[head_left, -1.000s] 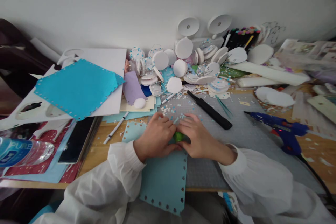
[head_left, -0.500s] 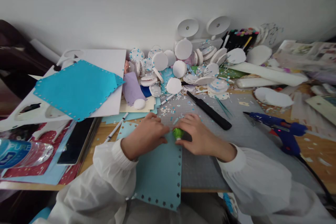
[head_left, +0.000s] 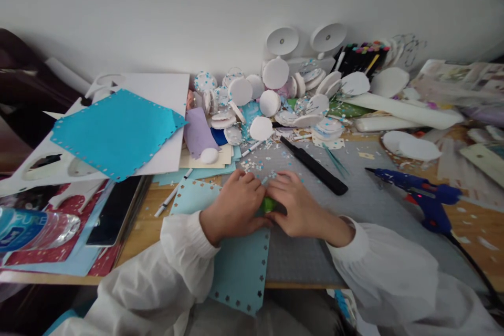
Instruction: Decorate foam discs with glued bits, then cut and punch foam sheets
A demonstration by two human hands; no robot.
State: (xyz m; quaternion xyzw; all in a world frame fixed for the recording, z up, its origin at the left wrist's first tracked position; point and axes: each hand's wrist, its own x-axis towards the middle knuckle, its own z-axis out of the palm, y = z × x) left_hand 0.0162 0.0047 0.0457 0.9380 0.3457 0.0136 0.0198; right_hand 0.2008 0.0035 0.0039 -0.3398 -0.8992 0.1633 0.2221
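Note:
A small green paper punch [head_left: 268, 205] sits at the right edge of a light blue sheet of paper [head_left: 240, 268], mostly covered by my fingers. My right hand [head_left: 293, 202] is closed around it from the right. From the left, my left hand [head_left: 238, 202] presses against the punch with curled fingers, over the sheet; its fingertips are partly hidden. Small flower-shaped holes run along the sheet's visible edges. The sheet's lower end hangs past the table's front edge.
A black-handled cutter-like tool [head_left: 315, 165] and blue tweezers [head_left: 334, 160] lie behind my right hand. To the right rests a blue glue gun [head_left: 421, 189] with its cord. White discs [head_left: 240, 92] pile up along the wall. A phone [head_left: 114, 215] and a water bottle [head_left: 35, 228] are at left.
My left hand has moved right, up against the punch and my right hand. The light blue sheet has shifted slightly left with a small turn. My right hand stays around the punch.

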